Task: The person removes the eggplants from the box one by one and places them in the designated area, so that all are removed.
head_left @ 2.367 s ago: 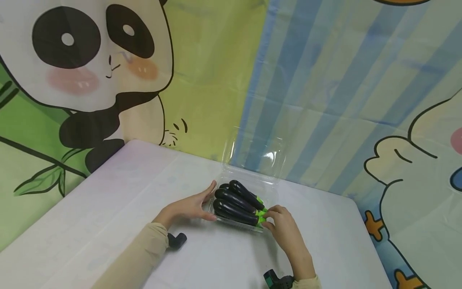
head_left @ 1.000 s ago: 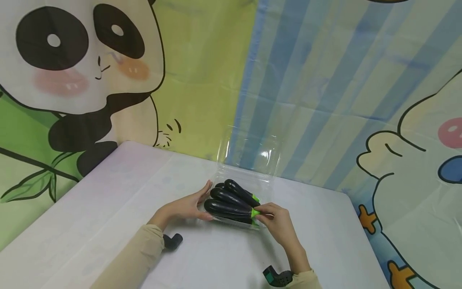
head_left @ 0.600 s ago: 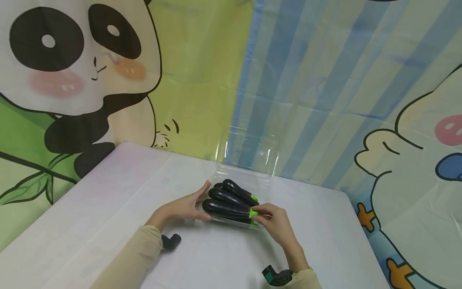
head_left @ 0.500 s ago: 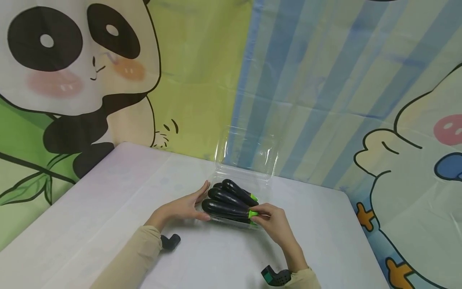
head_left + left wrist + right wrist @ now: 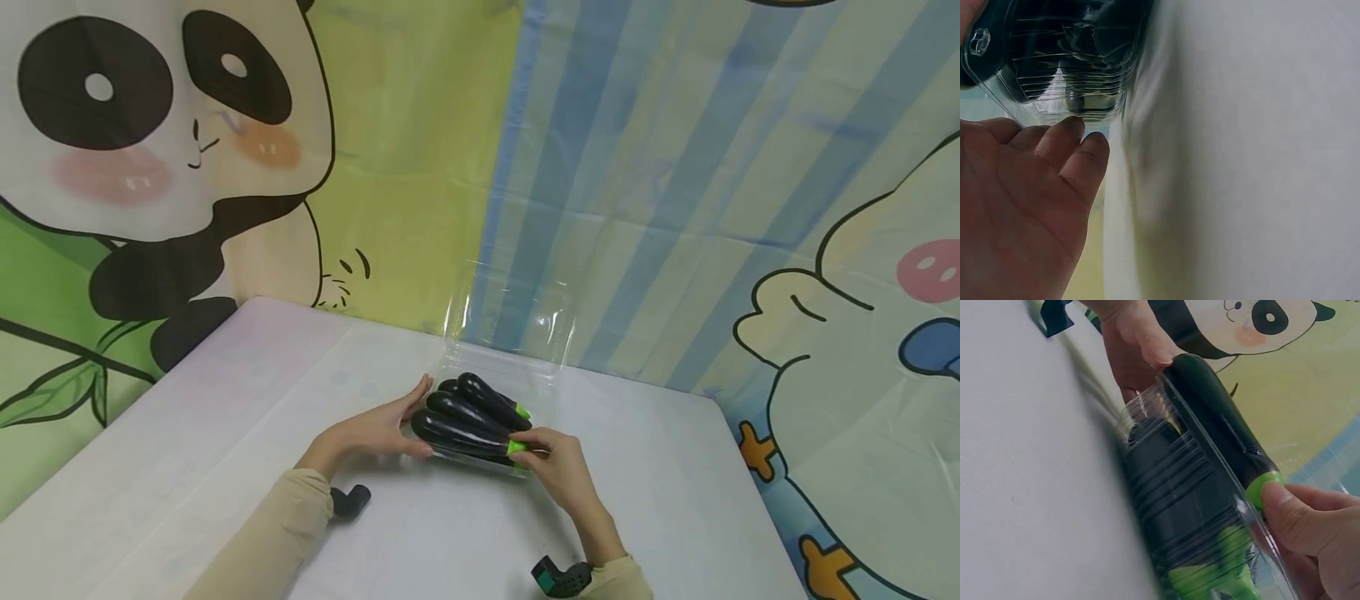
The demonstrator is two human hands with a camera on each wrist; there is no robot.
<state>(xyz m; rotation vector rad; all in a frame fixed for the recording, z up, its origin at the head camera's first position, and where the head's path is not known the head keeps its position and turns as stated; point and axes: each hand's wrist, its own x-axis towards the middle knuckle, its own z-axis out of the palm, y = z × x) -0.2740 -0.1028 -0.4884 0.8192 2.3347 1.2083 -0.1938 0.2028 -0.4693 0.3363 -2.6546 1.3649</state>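
Observation:
Several glossy dark eggplants with green stem ends lie heaped in a clear plastic clamshell box (image 5: 1166, 487) on the table. My right hand (image 5: 553, 468) pinches the green cap of the nearest eggplant (image 5: 457, 434) between thumb and fingers. In the right wrist view that eggplant (image 5: 1216, 412) lies along the top of the box's rim, above the others. My left hand (image 5: 382, 429) is spread round the box's left end, thumb at the front and fingers behind. In the left wrist view its fingertips touch the ribbed clear wall (image 5: 1079, 94).
The box's clear lid (image 5: 513, 312) stands raised at the back, near the patterned curtain (image 5: 637, 167). A white cloth covers the table (image 5: 435, 542). Dark devices are strapped to the left wrist (image 5: 350, 502) and right wrist (image 5: 561, 577).
The right hand has taken the front eggplant by its green cap and shifted it a little leftward over the heap. The left hand stays at the box's end; the head view has swung slightly.

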